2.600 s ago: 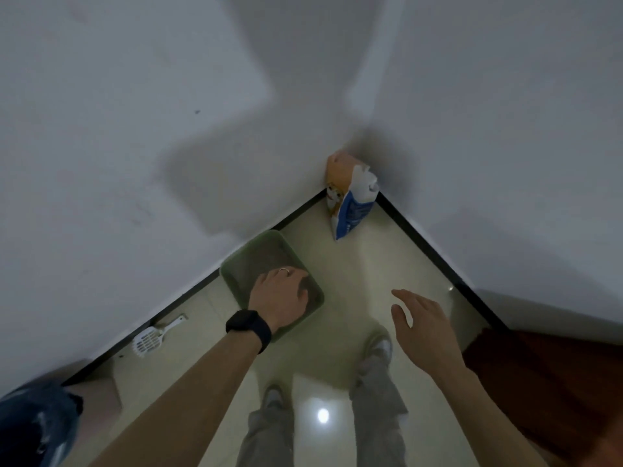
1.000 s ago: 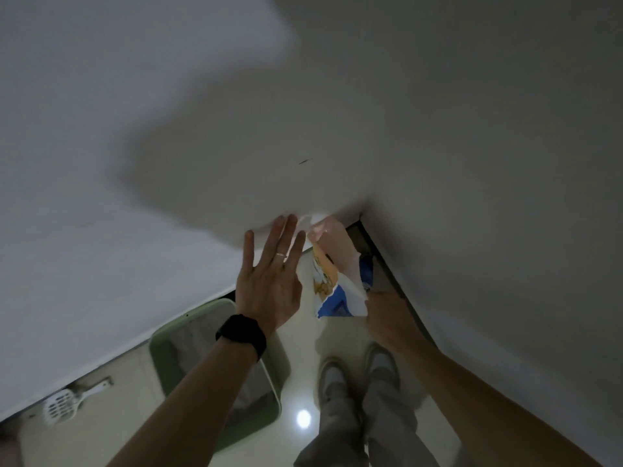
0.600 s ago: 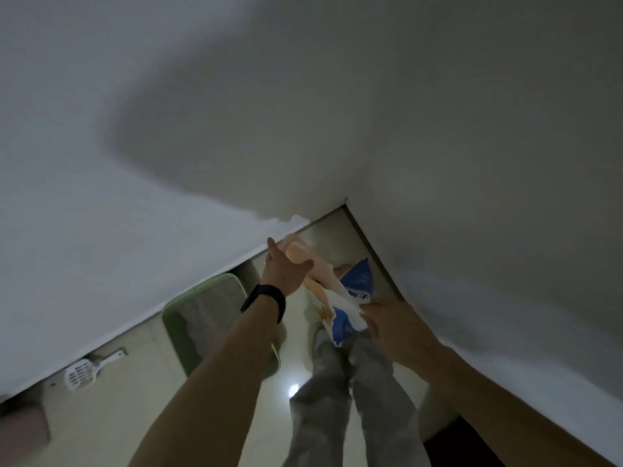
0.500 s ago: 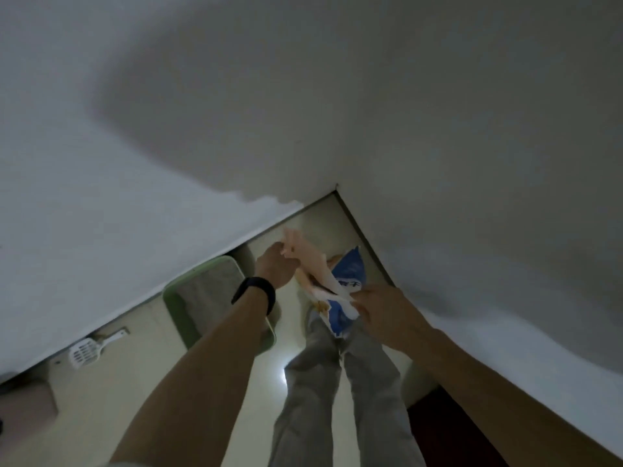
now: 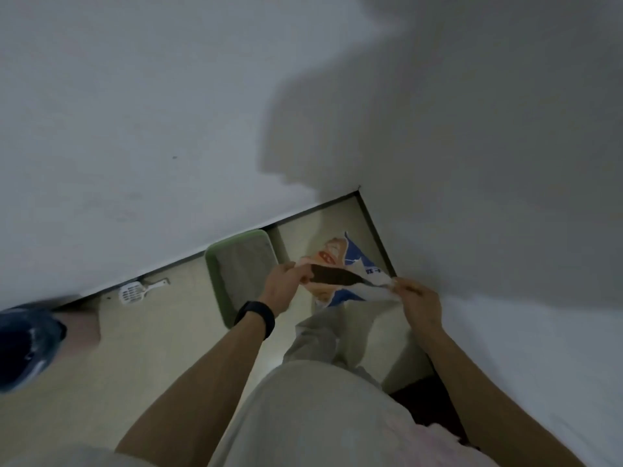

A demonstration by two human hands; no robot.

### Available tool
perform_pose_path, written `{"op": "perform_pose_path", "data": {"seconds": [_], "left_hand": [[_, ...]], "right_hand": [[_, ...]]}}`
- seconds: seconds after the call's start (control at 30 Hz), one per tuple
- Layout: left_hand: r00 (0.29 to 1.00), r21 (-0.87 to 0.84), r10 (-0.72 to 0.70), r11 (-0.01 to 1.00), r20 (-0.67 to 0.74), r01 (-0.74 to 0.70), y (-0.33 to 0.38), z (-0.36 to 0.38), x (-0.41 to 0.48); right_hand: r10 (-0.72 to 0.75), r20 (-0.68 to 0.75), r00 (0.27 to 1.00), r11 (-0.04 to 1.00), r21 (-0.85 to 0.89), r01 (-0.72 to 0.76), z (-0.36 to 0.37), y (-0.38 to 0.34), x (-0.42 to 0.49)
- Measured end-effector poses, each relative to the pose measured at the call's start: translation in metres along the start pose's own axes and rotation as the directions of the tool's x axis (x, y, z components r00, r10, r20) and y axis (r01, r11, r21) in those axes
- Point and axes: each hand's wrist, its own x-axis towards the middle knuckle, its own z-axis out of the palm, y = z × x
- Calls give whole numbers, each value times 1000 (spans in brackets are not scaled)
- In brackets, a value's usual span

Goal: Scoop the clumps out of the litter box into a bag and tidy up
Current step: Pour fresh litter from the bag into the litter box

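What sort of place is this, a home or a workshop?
Probably a home corner kept for a cat: a green plastic litter box against the white wall, a white slotted plastic scoop on the pale floor, an orange-and-blue printed bag held open.

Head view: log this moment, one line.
left hand: pinches bag | right hand: pinches bag | bag: mouth open | scoop: untouched

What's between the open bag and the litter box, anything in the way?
Nothing visible. The left hand and right hand each pinch the bag at its mouth, holding it open just right of the box. The scoop lies on the floor by the wall, left of the box, in neither hand.
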Motion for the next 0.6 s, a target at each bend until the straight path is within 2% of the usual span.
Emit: {"op": "perform_pose_path", "data": {"seconds": [0.07, 0.17, 0.3, 0.37, 0.47, 0.6], "left_hand": [[998, -8, 20, 1000, -56, -21, -11, -6, -19], [985, -1, 100, 995, -144, -102, -32, -19, -46], [932, 113, 236, 971, -274, -213, -63, -50, -82], [935, 126, 262, 963, -239, -237, -67, -62, -103], [967, 176, 231, 962, -105, -211, -74, -73, -128], [994, 195, 112, 975, -10, -108, -102, -97, -145]], "right_hand": [[30, 40, 999, 985, 170, -37, 15, -1, -12], [-39, 137, 990, 986, 167, 16, 44, -8, -34], [-106, 161, 981, 983, 164, 79, 63, -23, -74], [-136, 261, 956, 988, 105, 112, 71, -26, -99], [-112, 391, 914, 987, -66, 150, 97, -21, -130], [45, 431, 901, 986, -163, 28, 143, -9, -153]]}}
